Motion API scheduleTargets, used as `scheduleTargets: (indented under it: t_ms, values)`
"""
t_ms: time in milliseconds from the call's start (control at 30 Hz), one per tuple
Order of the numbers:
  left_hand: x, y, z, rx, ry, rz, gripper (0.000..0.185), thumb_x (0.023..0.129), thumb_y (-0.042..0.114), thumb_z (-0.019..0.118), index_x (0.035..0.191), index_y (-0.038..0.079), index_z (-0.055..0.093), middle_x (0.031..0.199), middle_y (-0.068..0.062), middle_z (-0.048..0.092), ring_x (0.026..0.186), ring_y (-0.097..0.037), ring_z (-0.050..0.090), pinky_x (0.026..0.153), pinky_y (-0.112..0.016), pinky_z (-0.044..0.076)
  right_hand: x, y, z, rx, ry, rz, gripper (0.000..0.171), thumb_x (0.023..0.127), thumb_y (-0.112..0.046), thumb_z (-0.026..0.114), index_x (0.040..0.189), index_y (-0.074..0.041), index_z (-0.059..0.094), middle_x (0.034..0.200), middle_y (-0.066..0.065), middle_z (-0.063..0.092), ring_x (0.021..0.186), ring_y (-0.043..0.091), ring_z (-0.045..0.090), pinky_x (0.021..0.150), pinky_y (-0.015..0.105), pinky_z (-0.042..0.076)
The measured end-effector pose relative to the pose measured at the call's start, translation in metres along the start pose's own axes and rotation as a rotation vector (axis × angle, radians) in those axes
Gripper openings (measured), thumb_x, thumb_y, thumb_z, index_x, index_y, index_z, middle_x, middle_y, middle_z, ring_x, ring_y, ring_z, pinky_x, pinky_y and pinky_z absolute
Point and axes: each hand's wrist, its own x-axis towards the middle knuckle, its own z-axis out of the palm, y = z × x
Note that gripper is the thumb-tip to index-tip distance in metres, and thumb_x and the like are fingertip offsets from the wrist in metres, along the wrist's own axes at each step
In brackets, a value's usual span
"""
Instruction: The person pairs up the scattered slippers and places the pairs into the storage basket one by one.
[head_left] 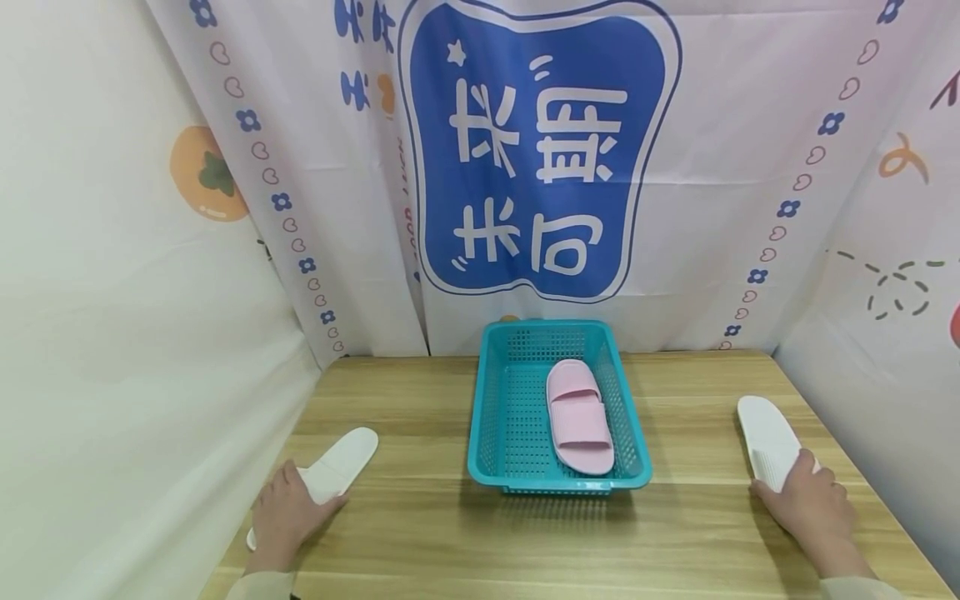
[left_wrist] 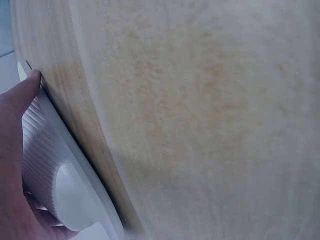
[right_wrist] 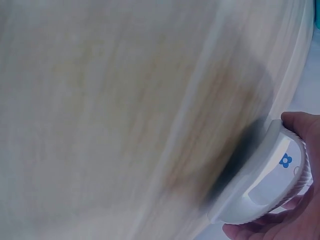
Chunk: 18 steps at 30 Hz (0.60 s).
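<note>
Nearest us, our left hand (head_left: 287, 508) grips 1 white slipper (head_left: 339, 468), its long axis slanting away toward the right; our right hand (head_left: 813, 502) grips the other white slipper (head_left: 765, 440), slanting away toward the left. Both near ends are hidden under our fingers. Farther off, a pink slipper (head_left: 577, 417) lies lengthwise in the teal basket (head_left: 487, 417) on the wooden table (head_left: 420, 533).

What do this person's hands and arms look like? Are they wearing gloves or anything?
No gloves: the left hand and the right hand are both bare, with no rings or watch showing in the head view. At the bottom edge of that view each wrist ends in a pale, light-coloured sleeve cuff. No markings or straps are visible on them.
</note>
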Motion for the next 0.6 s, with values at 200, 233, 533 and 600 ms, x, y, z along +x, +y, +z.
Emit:
scheduleTargets:
  t_ms: [200, 233, 533, 600]
  values:
    - [-0.001, 0.001, -0.003, -0.002, 0.009, -0.037, 0.128, 0.062, 0.071, 0.075, 0.126, -0.027, 0.024, 0.111, -0.048, 0.043, 0.099, -0.061, 0.048, 0.083, -0.066, 0.042, -0.001, -0.002, -0.002, 0.006, 0.006, 0.007, 0.098, 0.077, -0.041, 0.075, 0.127, 0.022, 0.019, 0.091, 0.045, 0.038, 0.079, 0.062, 0.048, 0.056, 0.06, 0.043]
    - [-0.001, 0.002, -0.003, -0.002, 0.01, -0.041, 0.127, 0.062, 0.071, 0.075, 0.125, -0.027, 0.025, 0.11, -0.048, 0.044, 0.098, -0.061, 0.049, 0.082, -0.066, 0.043, -0.001, -0.002, -0.003, 0.008, 0.002, 0.009, 0.1, 0.077, -0.042, 0.075, 0.127, 0.022, 0.019, 0.092, 0.046, 0.038, 0.079, 0.062, 0.048, 0.056, 0.06, 0.043]
    - [-0.002, 0.002, -0.002, 0.004, 0.059, -0.043, 0.119, 0.06, 0.07, 0.077, 0.116, -0.026, 0.034, 0.098, -0.045, 0.049, 0.087, -0.058, 0.054, 0.075, -0.064, 0.046, -0.001, -0.007, -0.01, 0.016, 0.058, -0.036, 0.096, 0.077, -0.039, 0.076, 0.127, 0.024, 0.022, 0.091, 0.045, 0.039, 0.076, 0.06, 0.049, 0.056, 0.06, 0.043]
    - [-0.003, 0.002, -0.002, 0.003, 0.07, -0.041, 0.115, 0.06, 0.069, 0.078, 0.113, -0.024, 0.036, 0.096, -0.043, 0.05, 0.084, -0.057, 0.054, 0.072, -0.063, 0.046, -0.002, -0.008, -0.01, 0.016, 0.074, -0.048, 0.096, 0.078, -0.038, 0.076, 0.127, 0.024, 0.022, 0.091, 0.045, 0.039, 0.076, 0.06, 0.048, 0.056, 0.06, 0.042]
